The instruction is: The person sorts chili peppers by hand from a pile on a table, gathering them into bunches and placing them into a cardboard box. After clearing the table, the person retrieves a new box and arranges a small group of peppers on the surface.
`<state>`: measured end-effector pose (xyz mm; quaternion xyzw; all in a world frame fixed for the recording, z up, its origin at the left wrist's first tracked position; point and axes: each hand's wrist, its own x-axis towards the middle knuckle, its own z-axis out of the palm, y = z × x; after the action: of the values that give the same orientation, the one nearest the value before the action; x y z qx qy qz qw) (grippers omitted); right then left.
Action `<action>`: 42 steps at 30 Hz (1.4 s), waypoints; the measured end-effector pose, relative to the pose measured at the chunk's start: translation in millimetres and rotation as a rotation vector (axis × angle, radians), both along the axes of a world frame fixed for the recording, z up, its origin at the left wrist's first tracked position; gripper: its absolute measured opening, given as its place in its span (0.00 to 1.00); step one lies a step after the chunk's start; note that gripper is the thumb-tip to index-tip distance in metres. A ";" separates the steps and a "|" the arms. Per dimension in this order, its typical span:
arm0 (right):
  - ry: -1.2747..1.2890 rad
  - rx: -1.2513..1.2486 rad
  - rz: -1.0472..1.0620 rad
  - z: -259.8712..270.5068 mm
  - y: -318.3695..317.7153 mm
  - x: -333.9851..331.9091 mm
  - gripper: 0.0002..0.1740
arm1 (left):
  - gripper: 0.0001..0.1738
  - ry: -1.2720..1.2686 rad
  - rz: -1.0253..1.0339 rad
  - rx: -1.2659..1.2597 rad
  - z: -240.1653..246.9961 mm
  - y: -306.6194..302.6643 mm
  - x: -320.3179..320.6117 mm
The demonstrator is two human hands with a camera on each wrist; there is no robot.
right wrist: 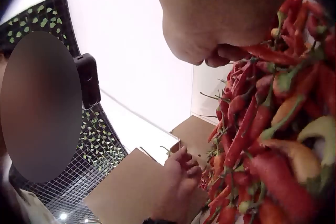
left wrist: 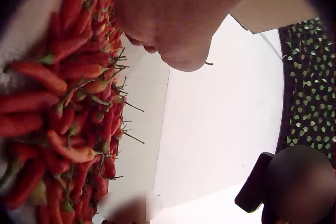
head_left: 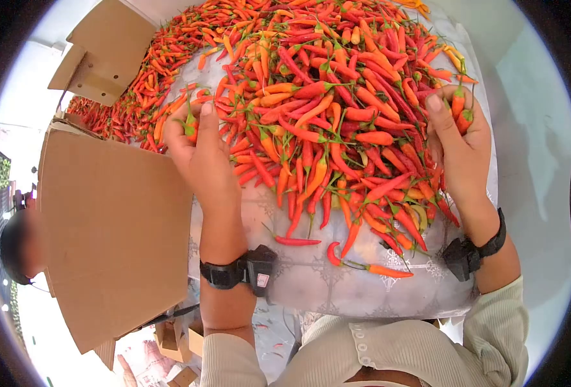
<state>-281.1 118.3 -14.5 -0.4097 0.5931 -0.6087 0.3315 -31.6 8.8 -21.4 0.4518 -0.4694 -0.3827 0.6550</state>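
Note:
A large heap of red and orange chilies [head_left: 337, 116] lies on a patterned, plastic-covered table. At the heap's left side the left hand [head_left: 203, 151] pinches at least one chili [head_left: 191, 126] by its green stem end. On the right side, the right hand [head_left: 463, 145] holds a couple of chilies [head_left: 464, 119] between thumb and curled fingers. In the left wrist view the left hand [left wrist: 178, 14] shows above the heap, its fingertips mostly hidden. The right wrist view shows the right hand [right wrist: 215, 19] over the chilies, its grip hidden.
A tall cardboard box [head_left: 115, 226] stands left of the left forearm, with another cardboard piece [head_left: 108, 51] behind it. Two chilies [head_left: 369, 266] lie near the table's front edge [head_left: 363, 313]. At far left is another person [head_left: 24, 245]. A wall [head_left: 537, 161] rises on the right.

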 end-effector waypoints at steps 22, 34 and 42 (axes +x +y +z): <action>1.026 0.103 0.203 21.6 14.6 -32.1 0.14 | 0.17 -1.094 -0.767 0.101 10.2 11.4 41.9; 1.121 0.375 0.444 26.3 17.9 -25.1 0.20 | 0.18 -0.903 -0.708 0.222 28.2 17.8 52.0; 0.915 0.167 0.322 9.6 8.4 -27.5 0.17 | 0.17 -0.387 -0.618 0.216 22.8 33.1 24.5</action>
<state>-308.6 126.7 -4.9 -0.6933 0.6540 -0.2577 0.1586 -7.0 42.0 1.3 0.4191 -0.6556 -0.5171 0.3566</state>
